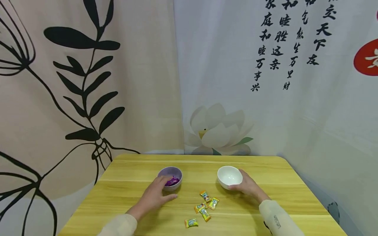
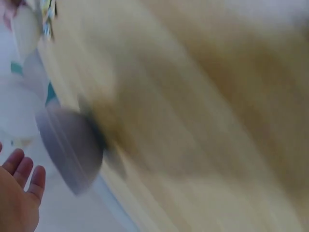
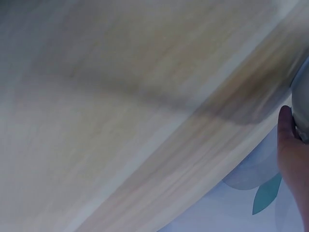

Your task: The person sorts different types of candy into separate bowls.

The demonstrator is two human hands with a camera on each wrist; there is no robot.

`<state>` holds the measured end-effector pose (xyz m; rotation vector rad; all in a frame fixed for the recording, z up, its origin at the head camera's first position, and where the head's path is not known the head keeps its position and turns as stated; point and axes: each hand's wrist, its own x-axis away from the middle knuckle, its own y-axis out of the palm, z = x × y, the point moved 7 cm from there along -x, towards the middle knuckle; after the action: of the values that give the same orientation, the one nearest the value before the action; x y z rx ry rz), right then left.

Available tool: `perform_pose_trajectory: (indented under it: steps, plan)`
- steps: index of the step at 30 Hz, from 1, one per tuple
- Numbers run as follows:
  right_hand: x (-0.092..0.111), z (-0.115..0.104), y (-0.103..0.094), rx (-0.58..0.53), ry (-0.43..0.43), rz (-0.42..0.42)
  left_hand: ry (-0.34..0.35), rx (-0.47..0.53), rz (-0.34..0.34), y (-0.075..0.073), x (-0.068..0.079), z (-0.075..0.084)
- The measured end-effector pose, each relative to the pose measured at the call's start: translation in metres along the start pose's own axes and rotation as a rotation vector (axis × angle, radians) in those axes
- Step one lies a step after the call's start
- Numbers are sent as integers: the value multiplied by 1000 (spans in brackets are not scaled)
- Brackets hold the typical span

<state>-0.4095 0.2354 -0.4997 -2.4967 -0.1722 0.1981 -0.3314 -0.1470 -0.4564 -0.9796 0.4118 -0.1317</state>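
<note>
A purple bowl (image 1: 170, 171) stands on the table's left half with purple-wrapped candy (image 1: 172, 181) inside. My left hand (image 1: 156, 193) is at its near left side, fingers relaxed and thumb spread out. In the left wrist view these fingers (image 2: 25, 170) show apart from the bowl (image 2: 72, 147). On the right, my right hand (image 1: 246, 185) grips a white bowl (image 1: 225, 172) by its right side. The right wrist view catches that hand (image 3: 294, 159) against the bowl (image 3: 301, 96) at the frame's edge. Several yellow-wrapped candies (image 1: 203, 213) lie between the hands.
The wooden table (image 1: 141, 164) has rounded far corners. Behind it hangs a cloth backdrop (image 1: 147, 82) with printed plants, a lotus flower (image 1: 220, 127) and black lettering. One yellow candy (image 1: 191, 223) lies nearer to me than the others.
</note>
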Motion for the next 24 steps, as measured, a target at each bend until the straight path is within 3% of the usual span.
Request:
perform_pose_trajectory:
  steps: [10,17,24]
  plan:
    - [-1,4,1,2,47,-11,124,25,-249,53,19,36]
    - [0,5,0,-1,14,-13,210,-61,-321,79,32,45]
    - [1,3,1,-6,13,-15,259,-72,-346,86,32,45]
